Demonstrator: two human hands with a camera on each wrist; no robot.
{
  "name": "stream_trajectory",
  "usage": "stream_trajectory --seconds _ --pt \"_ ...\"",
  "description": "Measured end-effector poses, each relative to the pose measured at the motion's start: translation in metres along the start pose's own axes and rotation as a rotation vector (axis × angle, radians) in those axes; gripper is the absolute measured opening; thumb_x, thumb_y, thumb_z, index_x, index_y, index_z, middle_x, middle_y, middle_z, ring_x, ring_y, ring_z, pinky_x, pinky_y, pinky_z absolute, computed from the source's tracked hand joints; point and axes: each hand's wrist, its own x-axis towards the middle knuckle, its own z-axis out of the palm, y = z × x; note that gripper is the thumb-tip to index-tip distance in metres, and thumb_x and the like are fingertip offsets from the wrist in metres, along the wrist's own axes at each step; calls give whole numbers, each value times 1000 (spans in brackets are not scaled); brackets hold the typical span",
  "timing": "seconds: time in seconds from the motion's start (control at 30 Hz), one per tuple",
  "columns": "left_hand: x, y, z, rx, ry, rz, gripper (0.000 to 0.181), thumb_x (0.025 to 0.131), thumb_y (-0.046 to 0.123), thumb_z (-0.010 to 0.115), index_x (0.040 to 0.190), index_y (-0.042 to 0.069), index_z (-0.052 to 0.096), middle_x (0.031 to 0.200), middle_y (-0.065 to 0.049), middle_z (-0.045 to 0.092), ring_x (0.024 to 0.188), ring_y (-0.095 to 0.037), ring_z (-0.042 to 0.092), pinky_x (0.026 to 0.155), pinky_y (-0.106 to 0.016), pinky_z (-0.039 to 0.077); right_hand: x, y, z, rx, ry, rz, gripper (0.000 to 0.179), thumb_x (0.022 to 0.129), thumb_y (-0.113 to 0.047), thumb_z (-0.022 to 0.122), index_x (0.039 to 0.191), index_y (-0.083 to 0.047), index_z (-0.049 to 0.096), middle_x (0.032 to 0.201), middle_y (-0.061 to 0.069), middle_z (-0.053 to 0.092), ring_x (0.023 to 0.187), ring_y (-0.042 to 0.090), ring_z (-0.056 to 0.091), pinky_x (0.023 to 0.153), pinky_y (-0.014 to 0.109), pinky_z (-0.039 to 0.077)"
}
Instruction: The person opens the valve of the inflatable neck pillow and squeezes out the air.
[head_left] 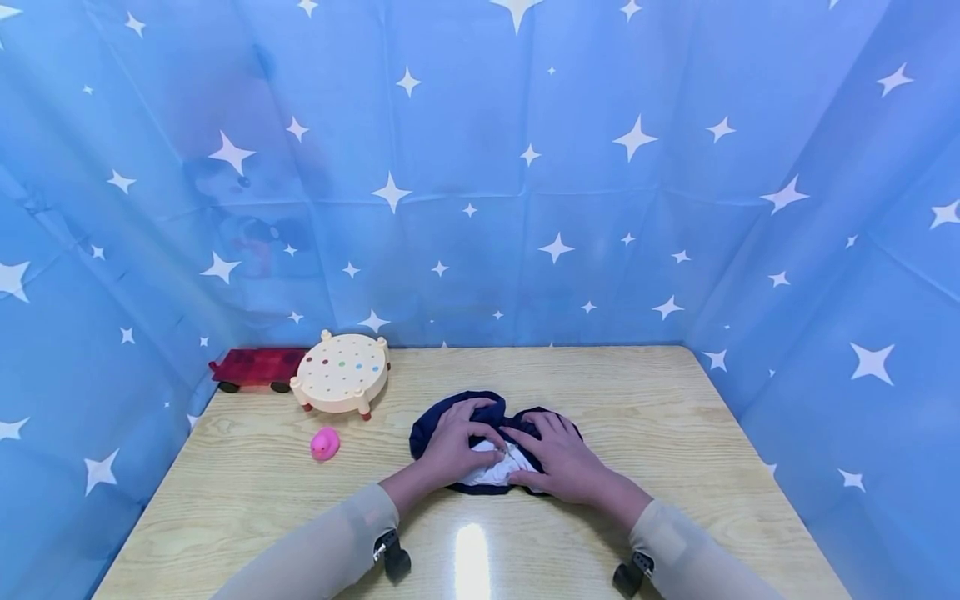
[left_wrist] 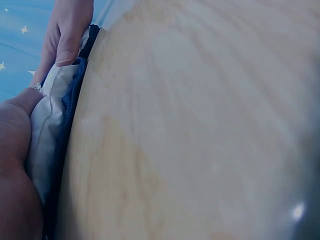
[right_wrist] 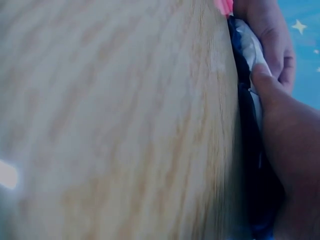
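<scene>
A navy cloth pouch (head_left: 424,429) with a white inner side (head_left: 487,476) lies on the table, its dark fabric bunched into two lobes. In the left wrist view a zip (left_wrist: 67,117) runs along its near edge. My left hand (head_left: 455,443) grips the left lobe, fingers curved over the top and thumb at the white part. On the right lobe my right hand (head_left: 564,460) has a similar hold, its thumb low on the white material. Both thumbs point inward, close to each other. The fingers hide much of the pouch, and its contents, if any, cannot be made out.
A pink rubber duck (head_left: 325,445) sits left of the pouch. Behind it stands a round cream pegged toy table (head_left: 341,382) with coloured dots, beside a red wheeled toy cart (head_left: 258,367). A blue star-patterned curtain (head_left: 465,233) encloses the back and sides of the wooden table (head_left: 637,375).
</scene>
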Motion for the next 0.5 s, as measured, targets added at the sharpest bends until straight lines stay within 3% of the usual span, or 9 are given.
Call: stream_trajectory --seconds 0.5 --pt "0 1 0 -13 1 9 9 96 41 89 99 47 84 168 14 44 163 -28 27 127 -70 22 1 -2 0 -50 -17 2 80 106 -77 48 168 -27 51 163 16 46 153 40 39 121 71 33"
